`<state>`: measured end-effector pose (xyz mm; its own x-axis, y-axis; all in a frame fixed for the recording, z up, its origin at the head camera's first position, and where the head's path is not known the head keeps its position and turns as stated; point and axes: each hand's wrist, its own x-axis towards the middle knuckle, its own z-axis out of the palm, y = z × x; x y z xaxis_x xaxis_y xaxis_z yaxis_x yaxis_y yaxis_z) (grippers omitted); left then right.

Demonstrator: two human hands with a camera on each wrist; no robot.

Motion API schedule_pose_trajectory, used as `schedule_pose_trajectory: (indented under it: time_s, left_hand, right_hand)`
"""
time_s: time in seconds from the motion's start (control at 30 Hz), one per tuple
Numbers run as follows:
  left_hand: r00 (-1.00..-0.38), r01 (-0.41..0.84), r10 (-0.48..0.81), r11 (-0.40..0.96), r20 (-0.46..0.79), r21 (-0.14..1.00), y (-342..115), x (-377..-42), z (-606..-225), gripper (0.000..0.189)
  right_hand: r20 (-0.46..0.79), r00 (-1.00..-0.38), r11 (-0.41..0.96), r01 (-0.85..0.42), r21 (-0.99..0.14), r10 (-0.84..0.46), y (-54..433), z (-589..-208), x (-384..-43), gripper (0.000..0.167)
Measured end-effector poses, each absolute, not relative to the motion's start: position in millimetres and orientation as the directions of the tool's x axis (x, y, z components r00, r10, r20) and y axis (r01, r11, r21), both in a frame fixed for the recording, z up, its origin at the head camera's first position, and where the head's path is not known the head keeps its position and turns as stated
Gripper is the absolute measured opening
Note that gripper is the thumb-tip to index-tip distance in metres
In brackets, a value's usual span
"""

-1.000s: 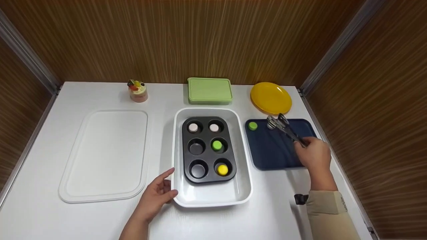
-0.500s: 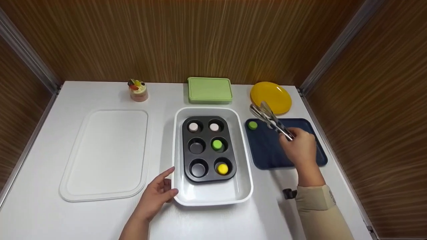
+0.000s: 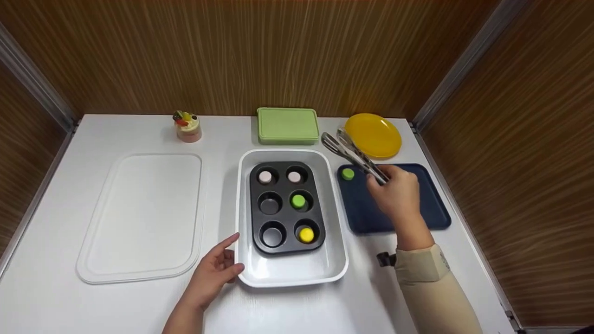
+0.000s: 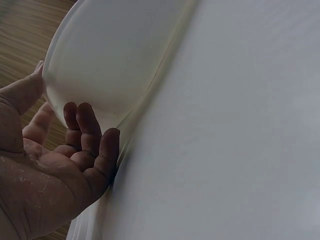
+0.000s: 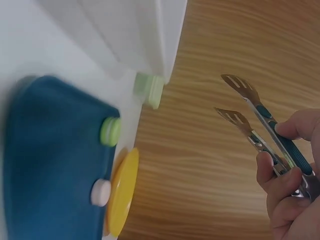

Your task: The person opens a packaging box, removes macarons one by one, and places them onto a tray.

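Observation:
My right hand (image 3: 397,192) holds metal serving tongs (image 5: 272,135) with dark green grips. The tongs' slotted tips stand apart with nothing between them, above the table by the yellow plate (image 3: 374,135). Below lies a dark blue tray (image 3: 427,204) bearing a green macaron (image 3: 347,174) and a pale pink macaron (image 5: 101,192), the pink one covered in the head view. My left hand (image 3: 211,273) touches the left rim of a white bin (image 3: 290,273) with thumb and index finger, other fingers loosely bent. Inside sits a dark muffin tin (image 3: 284,218) with pink, green and yellow macarons.
A large white lid (image 3: 144,215) lies left of the bin. Behind the bin is a green lidded box (image 3: 287,125). A fruit-topped dessert cup (image 3: 188,127) stands at the back left. Wood-grain panels enclose the table at the back and sides.
My right hand and the tongs have moved left and away from me, off the area over the pink macaron, toward the bin's far right corner. My left hand stays at the bin's rim.

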<state>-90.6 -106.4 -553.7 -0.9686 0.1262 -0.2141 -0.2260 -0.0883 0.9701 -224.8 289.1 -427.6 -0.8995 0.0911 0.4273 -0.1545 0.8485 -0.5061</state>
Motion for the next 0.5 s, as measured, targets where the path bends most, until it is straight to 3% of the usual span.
schedule_pose_trajectory:
  time_s: [0.5]
  left_hand:
    - [-0.968, -0.228, 0.124, -0.089, -0.216, 0.97, -105.7, -90.1, -555.9, 0.076]
  right_hand:
    - [0.477, -0.876, 0.784, -0.243, -0.571, 0.075, 238.4, -406.5, -230.2, 0.024]
